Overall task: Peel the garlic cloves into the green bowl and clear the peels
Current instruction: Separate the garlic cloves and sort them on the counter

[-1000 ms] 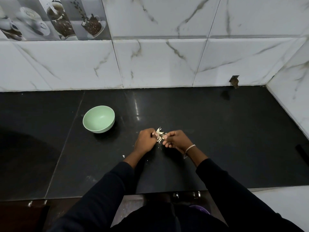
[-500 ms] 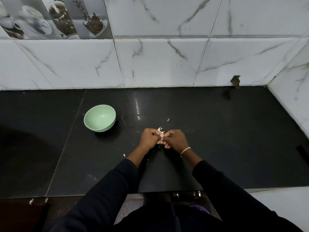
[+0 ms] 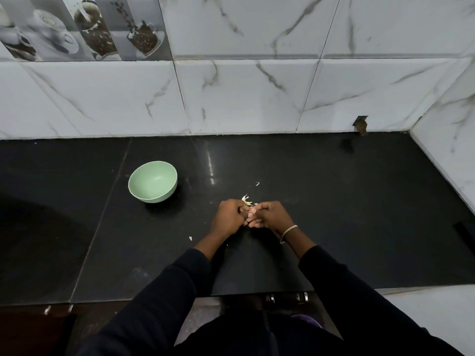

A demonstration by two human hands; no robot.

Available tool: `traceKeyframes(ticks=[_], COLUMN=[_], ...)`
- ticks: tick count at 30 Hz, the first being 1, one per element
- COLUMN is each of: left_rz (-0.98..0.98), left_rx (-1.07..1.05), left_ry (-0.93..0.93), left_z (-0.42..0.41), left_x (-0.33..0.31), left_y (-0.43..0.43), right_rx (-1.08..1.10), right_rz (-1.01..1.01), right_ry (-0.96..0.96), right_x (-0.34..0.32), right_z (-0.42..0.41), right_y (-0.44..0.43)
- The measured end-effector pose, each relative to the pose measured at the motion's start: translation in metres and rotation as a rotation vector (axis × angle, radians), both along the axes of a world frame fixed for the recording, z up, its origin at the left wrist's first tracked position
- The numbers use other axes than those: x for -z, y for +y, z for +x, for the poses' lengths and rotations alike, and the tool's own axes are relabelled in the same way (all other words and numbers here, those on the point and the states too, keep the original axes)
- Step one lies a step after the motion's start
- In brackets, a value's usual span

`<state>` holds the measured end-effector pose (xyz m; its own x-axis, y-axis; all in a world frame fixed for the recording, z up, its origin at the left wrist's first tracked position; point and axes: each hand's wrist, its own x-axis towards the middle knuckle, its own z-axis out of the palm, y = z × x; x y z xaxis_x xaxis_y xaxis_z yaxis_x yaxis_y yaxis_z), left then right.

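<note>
My left hand (image 3: 228, 218) and my right hand (image 3: 270, 215) meet fingertip to fingertip over the black counter (image 3: 334, 214). Between them they pinch a garlic clove with papery white peel (image 3: 247, 200) sticking out above the fingers; the clove itself is mostly hidden. The green bowl (image 3: 153, 181) stands upright to the left and a little farther back, with nothing visible inside it. A small peel scrap (image 3: 257, 183) lies beyond the hands, and another peel fleck (image 3: 190, 238) lies left of my left wrist.
A white marble-tiled wall (image 3: 244, 98) runs along the back and the right side of the counter. The counter's front edge (image 3: 257, 294) is just below my forearms. A dark notch (image 3: 361, 124) sits in the wall at the back right.
Both hands have drawn closer together and curled round the garlic, hiding more of the peel. A small peel scrap has landed on the counter beyond them.
</note>
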<state>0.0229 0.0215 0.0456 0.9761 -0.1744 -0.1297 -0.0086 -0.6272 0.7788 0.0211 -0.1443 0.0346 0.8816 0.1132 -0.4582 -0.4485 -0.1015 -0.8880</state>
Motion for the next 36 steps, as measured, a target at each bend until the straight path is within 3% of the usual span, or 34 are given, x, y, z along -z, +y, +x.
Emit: traceKeyframes(ticks=[8,16,21,27,31,36], left_rz=[0.136,0.135,0.181,0.246,0.251,0.35], left_rx=[0.058,-0.167,-0.132,-0.086,-0.053,0.086], left_ry=[-0.022,-0.068,-0.109,-0.151,-0.146,-0.09], left_z=[-0.003,-0.001,-0.001,-0.003,-0.001,-0.002], left_x=[0.0,0.002,0.007,0.013,0.018,0.021], left_y=[0.001,0.019,0.025,0.022,0.021,0.015], right_rx=[-0.058,0.122,0.099,0.087,-0.022,-0.157], right_rz=[-0.102,-0.551,-0.653,-0.856,-0.834,-0.804], right_ry=[-0.04,-0.176,-0.118,-0.236,-0.334,-0.225], right_x=[-0.01,0.006,0.012,0.007,0.003,0.012], right_z=[-0.003,-0.005,-0.008,-0.007,0.003,0.021], right_y=[-0.001,-0.076,-0.101,-0.094,-0.061,-0.014])
